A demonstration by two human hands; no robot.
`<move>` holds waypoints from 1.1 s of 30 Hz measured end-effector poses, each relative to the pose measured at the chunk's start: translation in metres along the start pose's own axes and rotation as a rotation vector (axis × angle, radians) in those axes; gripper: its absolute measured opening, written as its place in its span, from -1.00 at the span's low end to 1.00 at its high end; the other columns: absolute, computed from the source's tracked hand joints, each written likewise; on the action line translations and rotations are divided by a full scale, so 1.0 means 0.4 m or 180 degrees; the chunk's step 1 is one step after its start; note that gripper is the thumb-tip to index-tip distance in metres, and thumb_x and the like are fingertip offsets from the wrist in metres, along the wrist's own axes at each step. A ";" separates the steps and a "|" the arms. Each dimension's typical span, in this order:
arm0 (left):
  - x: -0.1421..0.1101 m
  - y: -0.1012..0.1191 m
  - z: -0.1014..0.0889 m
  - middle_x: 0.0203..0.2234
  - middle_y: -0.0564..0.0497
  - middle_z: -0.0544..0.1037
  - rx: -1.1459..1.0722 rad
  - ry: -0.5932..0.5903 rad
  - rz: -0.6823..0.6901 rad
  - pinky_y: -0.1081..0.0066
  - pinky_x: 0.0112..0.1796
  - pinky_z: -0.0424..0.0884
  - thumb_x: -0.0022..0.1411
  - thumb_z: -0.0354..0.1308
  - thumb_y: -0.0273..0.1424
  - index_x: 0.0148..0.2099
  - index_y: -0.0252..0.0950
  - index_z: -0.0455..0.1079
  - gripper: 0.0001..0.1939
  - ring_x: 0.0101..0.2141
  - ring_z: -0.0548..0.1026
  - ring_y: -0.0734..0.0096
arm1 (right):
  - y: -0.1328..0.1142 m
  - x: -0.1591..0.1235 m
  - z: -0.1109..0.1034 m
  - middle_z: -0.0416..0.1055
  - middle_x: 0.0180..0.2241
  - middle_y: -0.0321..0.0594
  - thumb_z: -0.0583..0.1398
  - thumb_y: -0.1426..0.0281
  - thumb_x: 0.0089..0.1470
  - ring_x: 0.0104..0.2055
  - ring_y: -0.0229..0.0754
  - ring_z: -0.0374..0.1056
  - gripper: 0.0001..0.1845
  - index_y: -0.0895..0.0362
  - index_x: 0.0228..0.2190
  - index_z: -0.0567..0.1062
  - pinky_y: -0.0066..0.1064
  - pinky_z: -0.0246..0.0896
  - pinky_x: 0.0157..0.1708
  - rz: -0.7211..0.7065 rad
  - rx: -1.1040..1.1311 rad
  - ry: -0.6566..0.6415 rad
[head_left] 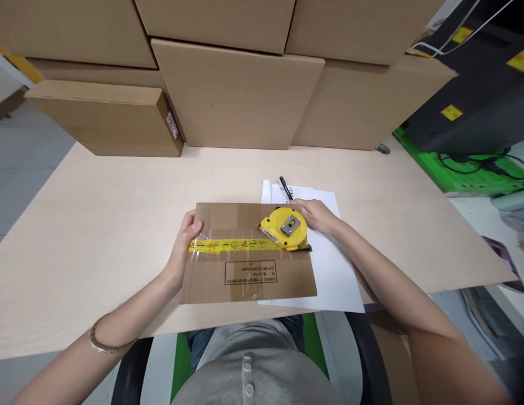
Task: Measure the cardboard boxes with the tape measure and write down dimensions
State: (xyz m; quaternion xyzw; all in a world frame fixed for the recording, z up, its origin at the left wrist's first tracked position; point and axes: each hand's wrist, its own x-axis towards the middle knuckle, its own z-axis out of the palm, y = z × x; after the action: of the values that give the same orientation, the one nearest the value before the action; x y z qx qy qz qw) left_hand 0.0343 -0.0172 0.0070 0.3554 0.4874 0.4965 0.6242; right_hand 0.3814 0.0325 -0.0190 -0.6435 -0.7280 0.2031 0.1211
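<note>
A flat brown cardboard box (249,225), with yellow printed tape across it and a black printed label, is in front of me at the table's near edge. On its top, at the right end, rests a yellow tape measure (282,228). My left hand (183,242) grips the box's left edge, thumb on top and fingers partly hidden. My right hand (316,215) is closed at the far right corner, its fingertips partly hidden behind the box and tape measure. A black pen (285,187) lies close to the right fingers, over the white paper sheets (337,270) under the box.
Large cardboard boxes (240,95) are stacked along the table's far side. A smaller closed carton (126,126) stands at the far left. To the right are a dark cabinet (468,101), black cables (489,163) on a green surface, and a phone-like object (504,261) beside the table (97,242).
</note>
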 end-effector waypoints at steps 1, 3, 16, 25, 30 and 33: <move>0.002 0.000 0.000 -0.12 -0.02 0.57 0.0044 0.0005 0.0004 0.25 -0.15 0.47 0.09 0.33 0.00 -0.06 -0.18 0.43 -0.52 -0.05 0.52 0.01 | 0.006 0.003 0.001 0.54 -0.45 -0.20 -0.06 -0.11 0.35 -0.34 -0.03 0.48 -0.41 0.02 -0.42 0.47 -0.27 0.30 -0.31 0.0003 0.0250 0.0031; 0.004 0.001 0.000 -0.13 -0.02 0.56 0.0095 0.0021 0.0003 0.25 -0.14 0.47 0.09 0.34 0.01 -0.08 -0.18 0.43 -0.53 -0.04 0.51 0.01 | 0.015 0.012 0.008 0.46 -0.53 -0.23 -0.14 -0.18 0.34 -0.45 -0.09 0.40 -0.34 0.02 -0.44 0.39 -0.28 0.29 -0.40 0.0043 0.0830 0.0095; 0.002 -0.004 0.011 -0.22 0.03 0.53 -0.0214 -0.0011 -0.0296 0.28 -0.23 0.45 0.09 0.33 -0.01 -0.11 -0.16 0.38 -0.56 -0.19 0.54 0.14 | 0.045 -0.014 0.015 0.34 -0.71 -0.40 0.46 -0.12 -0.13 -0.74 -0.33 0.13 -0.39 0.01 -0.50 0.29 -0.46 -0.01 -0.75 0.0118 0.2656 0.0290; 0.033 -0.025 -0.007 -0.16 -0.04 0.60 -0.0291 -0.0377 -0.0047 0.10 -0.12 0.53 0.14 0.31 -0.05 -0.03 -0.11 0.46 -0.59 -0.10 0.59 -0.03 | 0.038 -0.041 0.029 0.32 -0.74 -0.37 0.47 0.02 -0.10 -0.73 -0.32 0.19 -0.44 0.04 -0.63 0.30 -0.45 0.10 -0.73 0.0216 0.2691 0.0249; 0.040 -0.030 -0.020 -0.24 -0.10 0.61 -0.0145 -0.0311 -0.0278 0.05 -0.27 0.52 0.13 0.31 0.01 0.07 -0.15 0.47 -0.46 -0.30 0.59 -0.01 | 0.041 -0.040 0.030 0.30 -0.75 -0.38 0.50 0.11 -0.15 -0.72 -0.34 0.14 -0.46 0.04 -0.66 0.29 -0.45 0.07 -0.71 0.0241 0.2683 0.0136; 0.042 -0.029 -0.023 -0.24 -0.08 0.62 -0.0202 -0.0261 -0.0285 0.12 -0.31 0.55 0.08 0.36 0.00 0.07 -0.17 0.48 -0.43 -0.32 0.60 0.05 | 0.044 -0.040 0.031 0.29 -0.75 -0.39 0.48 0.11 -0.14 -0.71 -0.33 0.15 -0.48 0.04 -0.65 0.29 -0.44 0.07 -0.70 0.0267 0.2688 0.0134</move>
State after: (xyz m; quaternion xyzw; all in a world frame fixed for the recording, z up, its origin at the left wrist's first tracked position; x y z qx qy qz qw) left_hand 0.0291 -0.0045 -0.0107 0.3334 0.4608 0.4683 0.6762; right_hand 0.3940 0.0165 -0.0368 -0.5705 -0.5514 0.4750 0.3805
